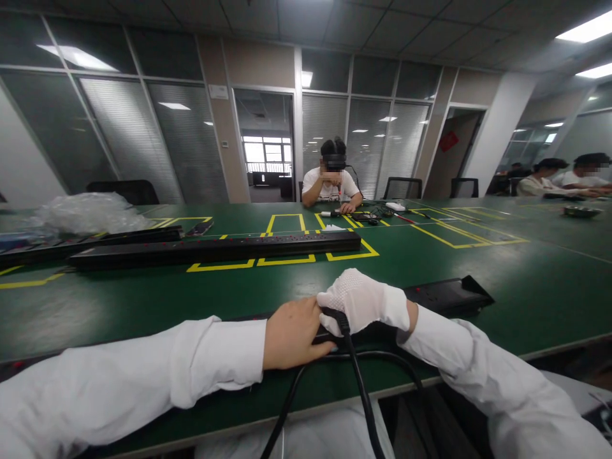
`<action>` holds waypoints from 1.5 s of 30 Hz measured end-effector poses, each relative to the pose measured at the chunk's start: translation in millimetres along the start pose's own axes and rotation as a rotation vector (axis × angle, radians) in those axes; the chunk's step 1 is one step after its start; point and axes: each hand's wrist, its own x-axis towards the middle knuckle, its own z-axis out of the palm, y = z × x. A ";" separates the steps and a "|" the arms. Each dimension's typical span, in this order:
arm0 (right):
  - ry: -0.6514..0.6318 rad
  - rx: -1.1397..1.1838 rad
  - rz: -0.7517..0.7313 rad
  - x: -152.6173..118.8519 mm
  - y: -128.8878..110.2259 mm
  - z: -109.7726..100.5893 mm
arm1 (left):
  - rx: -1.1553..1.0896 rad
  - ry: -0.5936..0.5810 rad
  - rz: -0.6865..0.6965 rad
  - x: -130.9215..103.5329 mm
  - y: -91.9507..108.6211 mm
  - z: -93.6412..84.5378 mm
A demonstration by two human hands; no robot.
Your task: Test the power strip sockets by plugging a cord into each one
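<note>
- Both hands meet over one long black power strip (428,293) lying on the green counter (229,293), close to its near edge.
- Left hand (294,335), bare, lies over the strip with its thumb along the near side; the other fingertips are hidden, so I cannot tell how tightly it grips.
- Right hand (356,299), in a white dotted glove, is closed around a black plug (336,317) just beside the left fingers; whether the plug sits in a socket is covered.
- Black cable (358,376) runs from the plug down toward the wearer and over the near edge.
- The strip's long axis runs left to right across the wearer's front, its right end slightly farther away and finishing in a flared black end; the left sleeve covers much of its left part.
- Beyond it, a second strip (215,248) lies roughly crosswise over yellow tape outlines (287,260).
- Clear plastic wrap (90,213) is heaped at far left.
- Across the counter sits a person (329,182), small devices near one arm.
- Red sheet (448,140) on a door: markings too blurred to read.
</note>
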 end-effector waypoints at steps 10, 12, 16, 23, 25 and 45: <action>0.108 -0.011 0.209 -10.0 -16.5 5.5 | 0.161 0.024 -0.053 -0.7 5.6 3.0; 0.100 -0.043 0.245 -11.6 -19.4 5.3 | 0.180 0.033 -0.050 -0.9 6.8 2.8; 0.102 -0.082 0.307 -14.7 -23.6 8.7 | 0.185 0.039 -0.033 -0.9 6.9 2.1; 0.080 0.057 0.273 -12.5 -18.5 4.3 | 0.176 0.027 -0.037 -0.6 4.8 4.0; 0.037 0.087 0.234 -10.3 -14.1 1.6 | 0.169 0.021 -0.041 -0.6 5.3 4.7; 0.068 0.145 0.257 -14.3 -11.2 8.1 | -0.316 -0.197 0.142 15.8 -43.5 -2.6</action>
